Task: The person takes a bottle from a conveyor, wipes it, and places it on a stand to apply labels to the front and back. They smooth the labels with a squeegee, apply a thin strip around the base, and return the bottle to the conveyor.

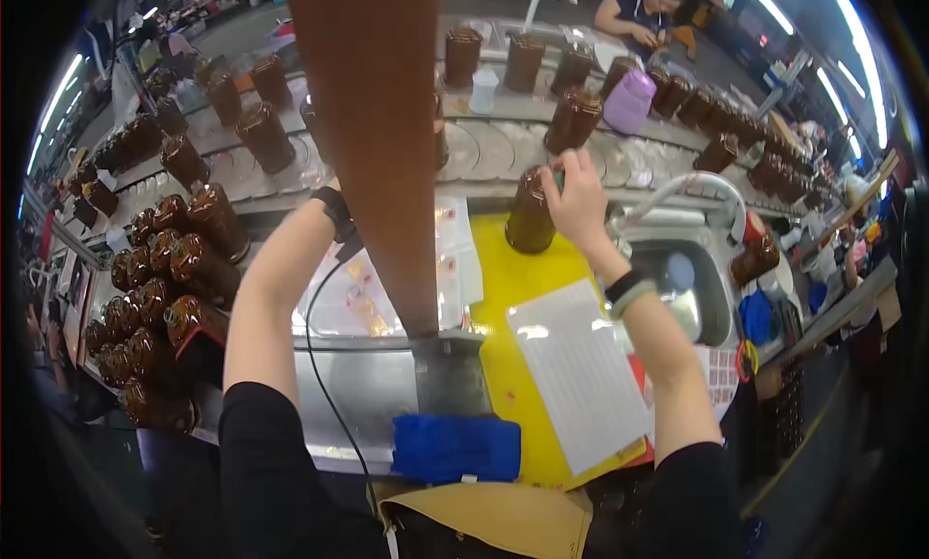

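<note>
A glossy brown jar [529, 215] stands upright on the yellow mat [498, 312]. My right hand [578, 199] is at its upper right side, thumb and fingers closed in a pinch. A small green-teal piece [558, 180] shows between them; its kind is not clear. The thumb overlaps the jar's edge. My left arm [281, 259] reaches forward, with a dark band at the wrist. Behind a wide brown post [373, 152] my left hand is almost wholly hidden, so its fingers do not show. A white sheet [581, 375] lies on the mat below the jar.
Many brown jars [145, 307] are stacked at the left. More stand along a conveyor [484, 152] ahead, near a purple container [629, 102]. A sink [682, 293] with a curved faucet is at right. A blue cloth [455, 448] lies near me. A person [639, 17] works across.
</note>
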A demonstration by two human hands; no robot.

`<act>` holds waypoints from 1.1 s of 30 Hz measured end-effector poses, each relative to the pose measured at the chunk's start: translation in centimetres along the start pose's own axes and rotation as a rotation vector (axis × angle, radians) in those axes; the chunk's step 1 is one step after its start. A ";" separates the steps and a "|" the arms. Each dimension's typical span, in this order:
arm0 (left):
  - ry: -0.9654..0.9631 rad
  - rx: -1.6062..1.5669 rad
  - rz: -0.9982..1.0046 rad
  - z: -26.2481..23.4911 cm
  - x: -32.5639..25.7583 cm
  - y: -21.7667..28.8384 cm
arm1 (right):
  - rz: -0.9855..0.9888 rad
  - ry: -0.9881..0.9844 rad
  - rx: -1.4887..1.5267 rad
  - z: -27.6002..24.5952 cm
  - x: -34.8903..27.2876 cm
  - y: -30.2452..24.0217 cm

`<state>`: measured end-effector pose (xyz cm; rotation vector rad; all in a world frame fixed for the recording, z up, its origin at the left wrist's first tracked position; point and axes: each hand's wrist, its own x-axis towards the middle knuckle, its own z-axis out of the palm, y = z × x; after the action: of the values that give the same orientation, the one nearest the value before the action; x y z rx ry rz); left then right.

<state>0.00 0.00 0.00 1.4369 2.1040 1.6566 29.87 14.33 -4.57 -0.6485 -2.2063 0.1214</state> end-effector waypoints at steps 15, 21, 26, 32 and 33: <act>-0.373 -0.199 -0.094 9.9 -8.1 5.0 | -0.027 -0.218 -0.032 -10.1 -2.7 -0.5; -0.515 -0.105 0.094 10.8 -10.4 4.9 | 0.003 -0.161 -0.093 -9.8 -3.5 0.2; -0.272 -0.016 0.063 9.8 -5.9 2.8 | 0.037 0.027 -0.069 -7.9 -4.6 0.0; 0.356 0.596 0.061 7.5 5.3 -3.2 | 0.020 0.114 -0.059 -7.2 -4.8 -0.1; 0.324 0.614 -0.026 7.8 6.4 -3.9 | 0.022 0.123 -0.063 -7.2 -4.8 -0.1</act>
<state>-1.33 10.16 -3.43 1.3143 2.9878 1.3636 37.70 10.99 -3.03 -0.6971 -2.0923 0.0223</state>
